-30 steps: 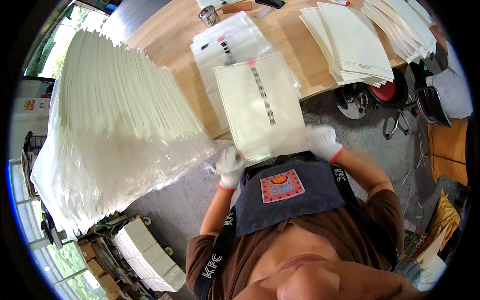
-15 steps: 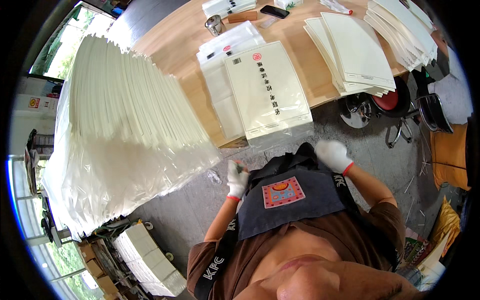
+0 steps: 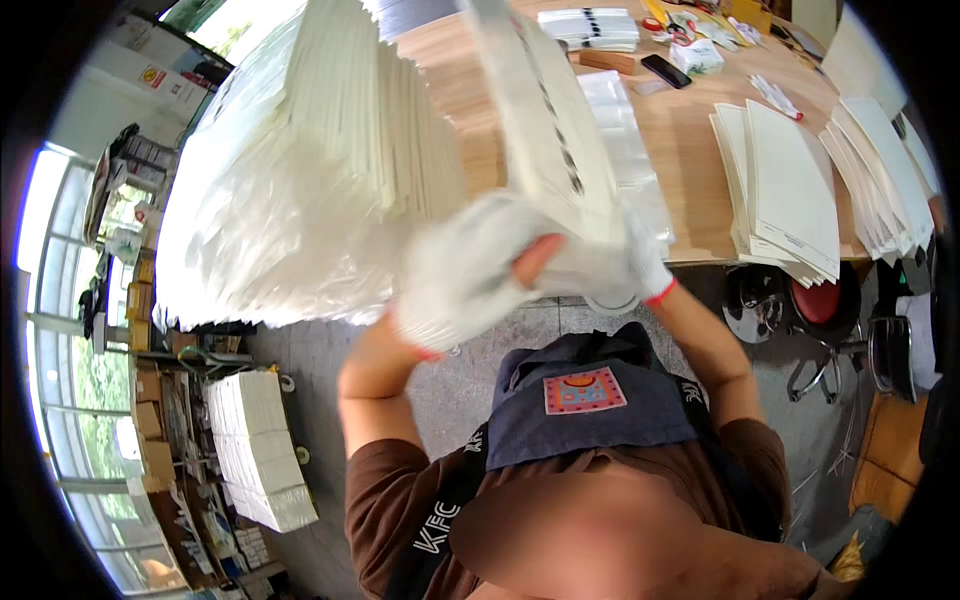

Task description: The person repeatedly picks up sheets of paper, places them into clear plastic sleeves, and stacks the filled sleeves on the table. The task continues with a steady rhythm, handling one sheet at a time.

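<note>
Both my gloved hands hold up a flat cream paper envelope [image 3: 580, 130] with dark printing, its lower end sleeved in clear plastic. My left hand [image 3: 480, 255], blurred by motion, is closed on its lower left side, the bare thumb showing. At the lower right edge, the fingers of my right hand [image 3: 645, 255] are partly hidden by the plastic. To the left stands a tall, tightly packed stack of cream envelopes [image 3: 385, 130], wrapped low down in a clear plastic sheet [image 3: 270, 240]. Flat white plastic bags [image 3: 630, 150] lie behind the raised envelope.
On the wooden table [image 3: 690, 190] lie fanned cream envelopes [image 3: 790, 190], a phone [image 3: 666, 71], a brown block [image 3: 607, 62] and a spare glove [image 3: 776, 97]. A red-seated stool [image 3: 822, 300] stands by its right edge. White bundles [image 3: 260, 450] are stacked on the floor at left.
My hands have risen from beside my apron to the table edge. The top plastic-sleeved envelope has been lifted off the white bags and tilted up. The view has shifted.
</note>
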### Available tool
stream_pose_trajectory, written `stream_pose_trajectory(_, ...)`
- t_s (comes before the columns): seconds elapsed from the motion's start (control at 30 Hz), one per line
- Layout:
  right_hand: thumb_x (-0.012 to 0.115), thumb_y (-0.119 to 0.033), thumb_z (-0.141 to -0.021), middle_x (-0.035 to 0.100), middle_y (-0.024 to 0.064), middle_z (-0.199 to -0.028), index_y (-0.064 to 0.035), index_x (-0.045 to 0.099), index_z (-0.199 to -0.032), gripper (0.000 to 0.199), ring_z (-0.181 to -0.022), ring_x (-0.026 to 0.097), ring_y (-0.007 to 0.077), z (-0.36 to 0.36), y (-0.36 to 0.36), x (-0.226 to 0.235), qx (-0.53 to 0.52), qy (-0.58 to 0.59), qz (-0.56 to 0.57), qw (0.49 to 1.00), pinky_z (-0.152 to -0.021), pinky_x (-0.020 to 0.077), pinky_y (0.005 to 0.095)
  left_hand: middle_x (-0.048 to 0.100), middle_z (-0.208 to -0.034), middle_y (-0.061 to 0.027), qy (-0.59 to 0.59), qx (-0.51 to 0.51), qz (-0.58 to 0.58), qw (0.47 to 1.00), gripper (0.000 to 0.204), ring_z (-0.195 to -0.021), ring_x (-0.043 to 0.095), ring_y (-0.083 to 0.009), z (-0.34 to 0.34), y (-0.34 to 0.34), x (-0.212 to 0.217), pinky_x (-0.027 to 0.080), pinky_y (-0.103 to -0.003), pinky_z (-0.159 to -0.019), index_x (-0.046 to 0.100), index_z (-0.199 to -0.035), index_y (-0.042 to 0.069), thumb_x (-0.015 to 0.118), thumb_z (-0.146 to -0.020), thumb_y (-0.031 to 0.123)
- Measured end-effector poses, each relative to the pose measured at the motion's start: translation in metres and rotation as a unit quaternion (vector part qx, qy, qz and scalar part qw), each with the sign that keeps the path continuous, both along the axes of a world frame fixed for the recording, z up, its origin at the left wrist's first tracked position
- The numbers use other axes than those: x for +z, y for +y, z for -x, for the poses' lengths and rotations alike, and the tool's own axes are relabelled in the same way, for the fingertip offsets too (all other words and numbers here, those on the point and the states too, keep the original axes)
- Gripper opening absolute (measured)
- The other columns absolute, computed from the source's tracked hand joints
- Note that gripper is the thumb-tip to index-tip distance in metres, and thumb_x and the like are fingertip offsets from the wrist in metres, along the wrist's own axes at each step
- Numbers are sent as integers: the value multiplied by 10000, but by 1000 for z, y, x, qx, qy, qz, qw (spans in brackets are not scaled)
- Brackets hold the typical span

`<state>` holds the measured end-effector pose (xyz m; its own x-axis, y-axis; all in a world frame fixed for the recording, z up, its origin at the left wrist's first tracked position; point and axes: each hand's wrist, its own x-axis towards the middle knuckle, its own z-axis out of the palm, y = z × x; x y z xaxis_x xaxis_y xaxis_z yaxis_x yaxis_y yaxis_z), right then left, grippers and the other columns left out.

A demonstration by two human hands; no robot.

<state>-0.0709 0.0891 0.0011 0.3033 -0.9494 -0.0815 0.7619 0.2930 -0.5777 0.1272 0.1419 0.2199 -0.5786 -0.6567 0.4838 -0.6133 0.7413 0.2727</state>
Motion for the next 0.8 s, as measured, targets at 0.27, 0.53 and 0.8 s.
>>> stream_pose_trajectory(0.27, 557, -397, -897, 559, 20, -588, -65, 575, -728, 372, -441, 482, 101, -106, -132, 279, 40, 347, 460, 816, -423, 403, 261, 620, -1031, -137, 254, 365, 360, 820, 420, -924, 589, -197, -161, 17, 152, 488, -275, -772, 579, -1152, -31, 566, -889, 296)
stream_pose_trajectory(0.53, 492, -449, -913, 531, 26, -558, -70, 565, -699, 441, -460, 459, 111, -130, -79, 286, 194, 256, 430, 844, -401, 363, 292, 527, -1283, -73, -110, 501, 430, 743, 351, -1059, 557, -231, -197, 26, 47, 427, -413, -925, 551, -1143, 65, 438, -922, 313)
stream_pose_trajectory(0.8, 536, -408, -909, 633, 66, -760, -6, 590, -1075, 438, -617, 590, 110, -9, -38, 109, 93, 329, 255, 904, -553, 476, 243, 505, -1293, -186, 175, 271, -229, 918, 459, -1140, 519, -260, -53, -60, -325, 388, -358, -962, 432, -1296, 8, 527, -893, 207)
